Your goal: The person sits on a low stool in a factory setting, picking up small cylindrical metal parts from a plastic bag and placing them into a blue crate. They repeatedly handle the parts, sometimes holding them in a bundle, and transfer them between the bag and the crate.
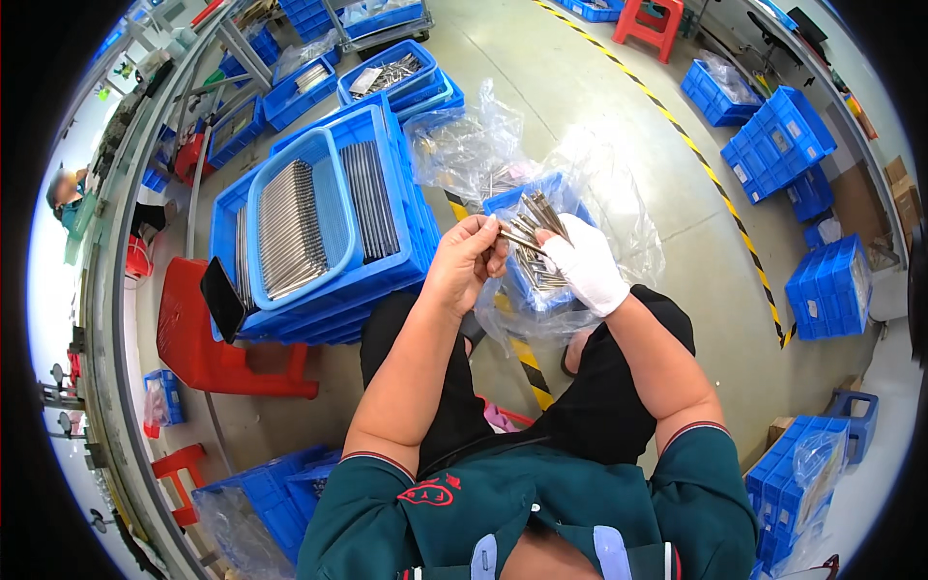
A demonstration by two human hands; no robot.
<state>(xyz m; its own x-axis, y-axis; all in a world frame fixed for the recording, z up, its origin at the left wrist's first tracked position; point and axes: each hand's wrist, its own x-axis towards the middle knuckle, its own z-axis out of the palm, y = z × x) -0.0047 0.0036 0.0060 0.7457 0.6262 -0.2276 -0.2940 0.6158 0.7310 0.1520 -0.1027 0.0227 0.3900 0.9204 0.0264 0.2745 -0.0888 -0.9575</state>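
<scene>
My bare left hand [471, 259] pinches the end of one thin metal rod [517, 239] between thumb and fingers. In a white glove, my right hand [588, 266] is closed round a bunch of similar metal rods [544, 213], which fan out toward the upper left. Both hands are close together above a blue bin [563, 295] lined with clear plastic, where more metal pieces lie. To the left, a light blue basket [338, 237] holds a neat row of metal rods [292, 230]. It rests on a blue crate [391, 184] with darker rods [369, 198] beside it.
Clear plastic bags [609, 184] spread around the bin. A black phone-like slab [224, 298] leans at the crate's corner, above a red stool [193, 329]. Blue crates [778, 145] stand along the right. Yellow-black tape [710, 164] crosses the floor. A person [70, 198] is at the far left.
</scene>
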